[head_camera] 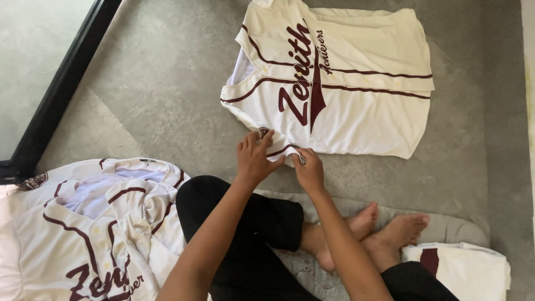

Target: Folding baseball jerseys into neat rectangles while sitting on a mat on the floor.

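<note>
- A dark door frame (58, 89) runs diagonally across the upper left, bordering the grey floor (156, 95).
- A heap of cream jerseys (89, 223) with maroon piping and buttons lies crumpled at the lower left, touching the person's black-trousered knee.
- The left hand (253, 159) rests palm down on the sleeve (276, 149) of the spread jersey, fingers (262, 139) splayed and flat against the cloth rather than curled around it.
- The right hand (309, 170) sits just beside it, fingers closed in a pinch on the maroon-trimmed edge of the same sleeve.
- The spread jersey (345, 83), cream with maroon lettering and piping, lies flat on the floor directly beyond the hands, front side up, collar towards the left and hem to the right, its near sleeve folded inward.
- The person sits cross-legged, bare feet (384, 228) resting on a grey mat (446, 226).
- A folded cream garment (462, 267) with a maroon patch lies at the lower right, next to the feet.
</note>
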